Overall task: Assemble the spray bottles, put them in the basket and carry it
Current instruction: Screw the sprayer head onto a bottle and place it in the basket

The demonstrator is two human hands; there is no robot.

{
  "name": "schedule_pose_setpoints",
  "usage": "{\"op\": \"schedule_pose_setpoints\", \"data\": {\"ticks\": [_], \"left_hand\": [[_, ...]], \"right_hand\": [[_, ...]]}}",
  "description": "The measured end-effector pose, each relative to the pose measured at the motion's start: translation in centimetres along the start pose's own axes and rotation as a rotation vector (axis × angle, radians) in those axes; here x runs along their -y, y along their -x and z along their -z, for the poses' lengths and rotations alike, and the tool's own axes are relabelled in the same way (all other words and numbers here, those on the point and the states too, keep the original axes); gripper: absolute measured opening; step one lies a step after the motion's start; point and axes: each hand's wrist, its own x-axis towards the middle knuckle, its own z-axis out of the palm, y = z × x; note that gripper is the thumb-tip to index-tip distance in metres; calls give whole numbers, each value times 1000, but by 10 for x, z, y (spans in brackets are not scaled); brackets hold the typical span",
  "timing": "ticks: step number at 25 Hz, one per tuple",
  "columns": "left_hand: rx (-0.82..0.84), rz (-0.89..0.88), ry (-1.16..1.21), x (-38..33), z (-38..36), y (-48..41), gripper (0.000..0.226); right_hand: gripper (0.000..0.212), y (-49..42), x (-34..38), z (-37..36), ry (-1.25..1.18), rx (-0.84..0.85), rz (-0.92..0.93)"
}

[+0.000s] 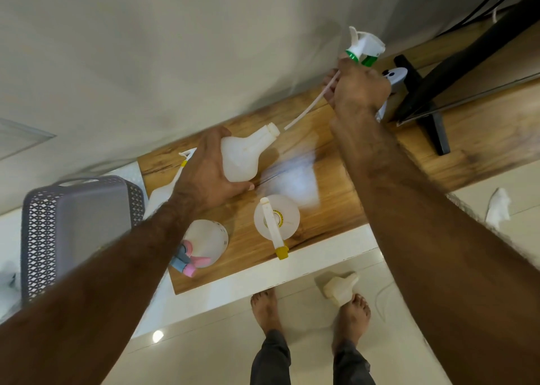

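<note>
My left hand (207, 168) grips a white, capless bottle (244, 153), tilted with its open neck toward the upper right. My right hand (358, 87) holds a white-and-green spray head (365, 45) above the wooden shelf; its thin dip tube (306, 108) slants down and ends just beside the bottle's neck. On the shelf stand a bottle with a yellow-tipped sprayer (276, 219) and a bottle with a pink-and-grey sprayer (204, 243). Another white bottle (163, 193) lies partly hidden behind my left wrist. A grey perforated basket (76, 226) sits at the left.
The wooden shelf (330, 209) runs along a pale wall. A black monitor stand (423, 104) stands at the right, with a blue-grey sprayer (396, 76) behind my right hand. On the tiled floor lie a white bottle (342, 288) by my feet and a crumpled white cloth (498, 207).
</note>
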Motion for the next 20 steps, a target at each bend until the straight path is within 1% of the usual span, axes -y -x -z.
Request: {"op": "schedule_pose_setpoints", "data": {"ticks": [5,9,11,13,15,17,20], "left_hand": [[-7,-44,1,0,-1,2,110],[-32,-79,-7,-11,-4,1,110],[-47,-68,5,-16,-5,-1,111],[-61,-65,25,-21,-4,-3,112],[-76,-75,32,-26,-2,-4,112],[-92,-84,36,-31,-1,-5,111],[-97,-82,42,-36,-3,-2,111]], "right_hand": [[13,6,-5,-2,-22,-16,-29],[9,15,-18,-4,-73,13,-113],[10,19,-29,-3,-76,30,-154],[12,27,-42,0,-32,72,-178],[9,40,-57,5,5,144,-194],[6,52,-69,9,-13,217,-226],[11,58,-76,14,-51,239,-264]]}}
